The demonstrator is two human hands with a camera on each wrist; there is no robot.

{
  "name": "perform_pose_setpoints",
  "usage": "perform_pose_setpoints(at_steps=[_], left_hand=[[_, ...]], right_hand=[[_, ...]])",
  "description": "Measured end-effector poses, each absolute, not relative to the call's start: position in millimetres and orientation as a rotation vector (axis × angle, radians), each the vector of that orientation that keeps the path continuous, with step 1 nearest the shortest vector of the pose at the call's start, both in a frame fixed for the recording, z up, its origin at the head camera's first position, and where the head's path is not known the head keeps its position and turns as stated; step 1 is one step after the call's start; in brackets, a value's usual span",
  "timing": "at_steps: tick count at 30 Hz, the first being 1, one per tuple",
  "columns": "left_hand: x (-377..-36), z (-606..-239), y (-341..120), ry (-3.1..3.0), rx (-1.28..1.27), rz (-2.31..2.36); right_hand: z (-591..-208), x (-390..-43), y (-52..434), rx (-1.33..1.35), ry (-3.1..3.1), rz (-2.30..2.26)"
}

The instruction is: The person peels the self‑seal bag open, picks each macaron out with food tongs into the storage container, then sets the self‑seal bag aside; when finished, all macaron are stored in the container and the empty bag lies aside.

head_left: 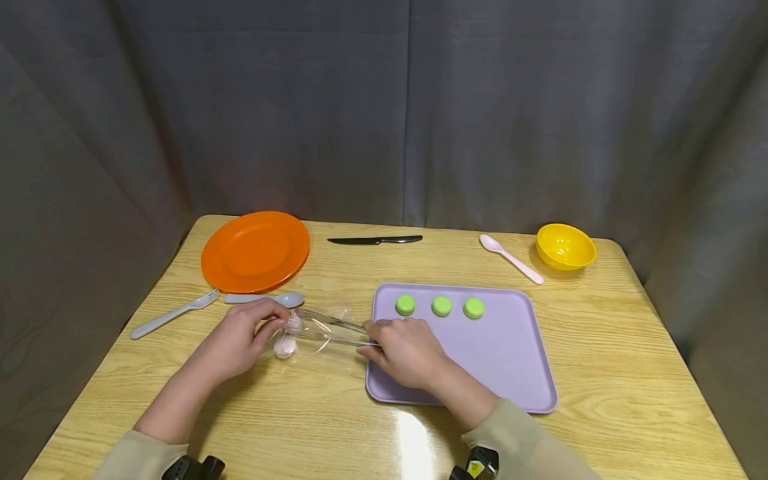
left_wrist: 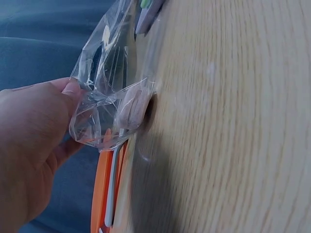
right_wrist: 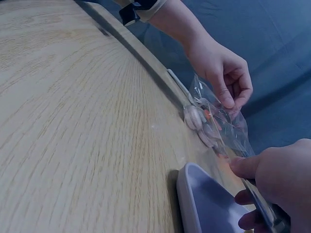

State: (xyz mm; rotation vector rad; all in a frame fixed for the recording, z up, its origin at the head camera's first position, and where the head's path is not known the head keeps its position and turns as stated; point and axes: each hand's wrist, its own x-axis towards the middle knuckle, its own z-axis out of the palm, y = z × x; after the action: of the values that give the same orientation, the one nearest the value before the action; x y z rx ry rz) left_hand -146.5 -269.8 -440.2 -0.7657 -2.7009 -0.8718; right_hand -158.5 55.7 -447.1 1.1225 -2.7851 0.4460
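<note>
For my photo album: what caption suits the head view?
Left hand pinches a clear plastic bag of pale pink sweets; right hand holds metal tongs inside it.

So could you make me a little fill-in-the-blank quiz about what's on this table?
1. The lilac tray carries ___ green rounds.
2. The left hand pinches a clear plastic ___.
3. The plate is coloured ___.
4. The yellow bowl stands beside a pink ___.

Missing words: three; bag; orange; spoon

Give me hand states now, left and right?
Left hand: pinches the clear plastic bag with pink macarons inside.
Right hand: grips metal tongs that reach into the bag.
</note>
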Motion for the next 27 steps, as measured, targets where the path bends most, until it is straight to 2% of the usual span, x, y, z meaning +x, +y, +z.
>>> perform_pose_setpoints(at_steps=[27], left_hand=[[-149.8, -434.0, -275.4, -2.786, -0.595, -0.729]], right_hand=[[-440.2, -173.8, 32.8, 1.136, -2.873, 0.298]])
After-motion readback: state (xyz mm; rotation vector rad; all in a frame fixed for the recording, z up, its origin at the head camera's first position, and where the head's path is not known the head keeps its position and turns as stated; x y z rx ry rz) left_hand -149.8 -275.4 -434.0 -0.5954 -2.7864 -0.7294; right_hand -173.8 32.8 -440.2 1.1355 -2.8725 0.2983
